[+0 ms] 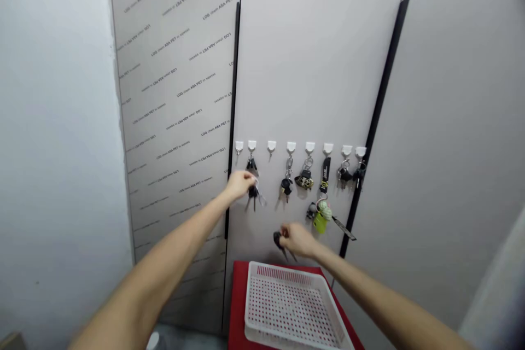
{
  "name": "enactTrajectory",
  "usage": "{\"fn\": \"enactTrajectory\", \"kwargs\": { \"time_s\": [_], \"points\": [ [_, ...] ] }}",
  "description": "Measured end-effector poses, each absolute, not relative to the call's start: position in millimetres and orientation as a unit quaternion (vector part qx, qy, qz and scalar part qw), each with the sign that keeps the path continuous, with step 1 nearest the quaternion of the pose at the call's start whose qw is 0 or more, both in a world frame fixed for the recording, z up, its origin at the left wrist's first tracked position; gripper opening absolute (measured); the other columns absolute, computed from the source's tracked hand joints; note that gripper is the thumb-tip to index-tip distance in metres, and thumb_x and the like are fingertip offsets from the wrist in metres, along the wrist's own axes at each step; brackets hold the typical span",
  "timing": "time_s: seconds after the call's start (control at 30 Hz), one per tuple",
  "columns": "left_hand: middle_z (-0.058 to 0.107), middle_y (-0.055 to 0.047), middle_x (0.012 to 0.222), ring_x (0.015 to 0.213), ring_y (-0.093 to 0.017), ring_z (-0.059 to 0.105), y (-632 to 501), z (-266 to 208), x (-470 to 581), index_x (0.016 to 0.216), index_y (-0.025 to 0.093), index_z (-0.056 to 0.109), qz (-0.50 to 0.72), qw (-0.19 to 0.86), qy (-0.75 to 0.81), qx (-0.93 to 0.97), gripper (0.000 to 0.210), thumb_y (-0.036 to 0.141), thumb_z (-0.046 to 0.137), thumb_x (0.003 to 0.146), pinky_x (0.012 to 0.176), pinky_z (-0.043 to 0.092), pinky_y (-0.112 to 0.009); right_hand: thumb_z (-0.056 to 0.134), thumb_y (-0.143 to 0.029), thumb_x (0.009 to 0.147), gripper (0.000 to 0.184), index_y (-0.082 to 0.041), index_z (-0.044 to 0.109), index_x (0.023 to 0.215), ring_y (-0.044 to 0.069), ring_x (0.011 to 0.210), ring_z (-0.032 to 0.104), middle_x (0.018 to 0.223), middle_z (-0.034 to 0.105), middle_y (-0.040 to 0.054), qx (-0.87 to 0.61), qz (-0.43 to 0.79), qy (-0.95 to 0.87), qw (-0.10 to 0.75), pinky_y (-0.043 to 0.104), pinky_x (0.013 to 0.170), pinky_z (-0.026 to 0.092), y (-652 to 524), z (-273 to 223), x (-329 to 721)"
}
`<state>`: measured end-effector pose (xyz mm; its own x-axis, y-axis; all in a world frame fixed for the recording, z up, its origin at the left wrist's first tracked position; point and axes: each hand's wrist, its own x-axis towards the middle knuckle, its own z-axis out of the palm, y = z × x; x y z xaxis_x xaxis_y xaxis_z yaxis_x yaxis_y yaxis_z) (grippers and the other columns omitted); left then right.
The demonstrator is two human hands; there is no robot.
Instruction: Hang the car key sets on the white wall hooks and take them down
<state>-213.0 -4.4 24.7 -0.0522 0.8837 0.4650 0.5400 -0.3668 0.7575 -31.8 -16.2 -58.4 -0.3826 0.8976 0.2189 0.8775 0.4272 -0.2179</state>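
My left hand (239,185) is raised at the second hook from the left, its fingers pinched on a bunch of keys (253,192) with black heads and a loose ring. Just above the fingers a black piece (251,164) hangs under that hook (252,145). Whether the keys in my fingers are joined to it, I cannot tell. Lower down and to the right, my right hand (298,239) is closed on a second bunch of keys (278,239) with a black fob, the blades pointing down. This bunch is in front of the panel, above the basket.
Further right, several white hooks carry other key bunches (286,186), one with a black strap (325,175) and a green tag (320,223). The third hook (271,145) bears no keys. Below, a white perforated basket (251,306) stands on a red surface (238,306). Black handle strips (234,93) flank the panel.
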Motion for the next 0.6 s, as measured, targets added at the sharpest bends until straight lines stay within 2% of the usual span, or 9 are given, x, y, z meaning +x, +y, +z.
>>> {"fn": "enactTrajectory", "kwargs": {
  "time_s": [0.2, 0.33, 0.4, 0.47, 0.5, 0.6],
  "points": [
    [0.06, -0.003, 0.065, 0.057, -0.01, 0.05, -40, -95, -159, 0.07, 0.012, 0.059, 0.295, 0.249, 0.539, 0.749, 0.024, 0.013, 0.037, 0.059, 0.053, 0.037, -0.019, 0.038, -0.022, 0.057, 0.019, -0.018, 0.056, 0.063, 0.014, 0.056, 0.05, 0.063, 0.058, 0.0045, -0.576, 0.033, -0.813, 0.079, 0.021, 0.045, 0.026, -43, -154, -10],
    [0.06, -0.002, 0.07, 0.066, -0.013, 0.052, -59, -159, -141, 0.07, 0.018, 0.059, 0.233, 0.199, 0.564, 0.767, 0.026, 0.017, 0.035, 0.062, 0.06, 0.037, -0.023, 0.04, -0.02, 0.056, 0.02, -0.019, 0.056, 0.066, 0.015, 0.06, 0.053, 0.066, 0.059, 0.0043, -0.6, 0.059, -0.794, 0.075, 0.021, 0.047, 0.029, -54, -180, -4],
    [0.06, -0.002, 0.072, 0.07, -0.014, 0.051, -60, -170, -140, 0.07, 0.018, 0.059, 0.231, 0.181, 0.568, 0.769, 0.026, 0.017, 0.034, 0.063, 0.062, 0.037, -0.024, 0.039, -0.019, 0.057, 0.019, -0.017, 0.057, 0.065, 0.015, 0.059, 0.053, 0.063, 0.06, 0.0048, -0.599, 0.069, -0.794, 0.081, 0.021, 0.048, 0.031, -50, -169, -3],
    [0.059, -0.003, 0.076, 0.072, -0.014, 0.051, -53, -164, -143, 0.074, 0.018, 0.057, 0.231, 0.187, 0.563, 0.771, 0.025, 0.014, 0.036, 0.061, 0.064, 0.037, -0.024, 0.038, -0.019, 0.06, 0.02, -0.015, 0.057, 0.063, 0.014, 0.058, 0.053, 0.061, 0.059, 0.0057, -0.586, 0.069, -0.799, 0.116, 0.021, 0.051, 0.033, -39, -137, -6],
    [0.059, -0.003, 0.079, 0.073, -0.013, 0.051, -47, -155, -146, 0.077, 0.017, 0.056, 0.238, 0.195, 0.562, 0.768, 0.026, 0.012, 0.038, 0.06, 0.066, 0.037, -0.023, 0.037, -0.02, 0.062, 0.022, -0.014, 0.058, 0.065, 0.014, 0.059, 0.053, 0.061, 0.059, 0.0061, -0.58, 0.064, -0.797, 0.157, 0.021, 0.052, 0.034, -32, -114, -8],
    [0.056, -0.005, 0.088, 0.076, -0.01, 0.049, -21, -106, -159, 0.089, 0.013, 0.05, 0.346, 0.197, 0.586, 0.706, 0.033, 0.008, 0.041, 0.058, 0.069, 0.036, -0.02, 0.035, -0.029, 0.066, 0.032, -0.013, 0.054, 0.085, 0.013, 0.067, 0.052, 0.072, 0.059, 0.0065, -0.543, 0.008, -0.756, 0.366, 0.022, 0.061, 0.036, -4, -35, -18]
  ]
}}
